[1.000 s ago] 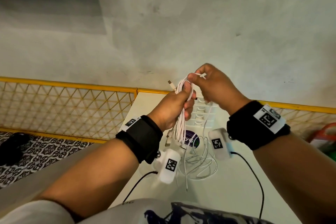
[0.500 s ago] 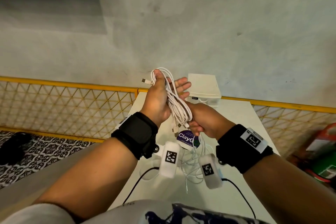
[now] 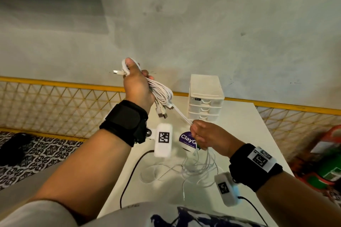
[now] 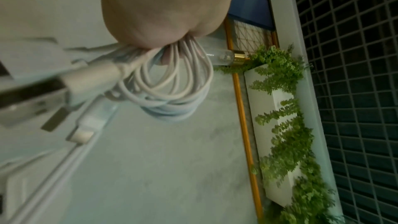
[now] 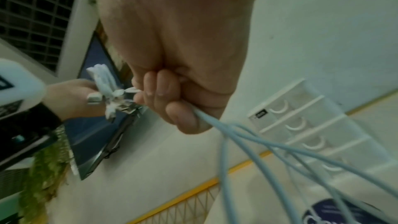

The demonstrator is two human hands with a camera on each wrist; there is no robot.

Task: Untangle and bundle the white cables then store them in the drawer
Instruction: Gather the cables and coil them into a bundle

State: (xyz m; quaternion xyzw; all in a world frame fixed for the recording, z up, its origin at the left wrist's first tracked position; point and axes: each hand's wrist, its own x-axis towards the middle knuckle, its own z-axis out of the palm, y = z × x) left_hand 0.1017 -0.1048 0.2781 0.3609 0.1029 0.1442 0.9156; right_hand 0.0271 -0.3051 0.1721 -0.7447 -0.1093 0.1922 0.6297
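Our right hand had dropped from the coil in our left hand's grip, pulling fisted loose strands taut; winding remained unfinished, the drawer unit shut.

Two hands, one drawer unit with four drawers, one round tin.

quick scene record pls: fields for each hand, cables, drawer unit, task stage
left hand: raised, grips coiled white cable bundle
right hand: lower, grips cable strands running taut from the bundle
loose cables: tangled on white table
drawer unit: white, at the table's far edge, drawers appear shut
task stage: bundling under way, nothing stored
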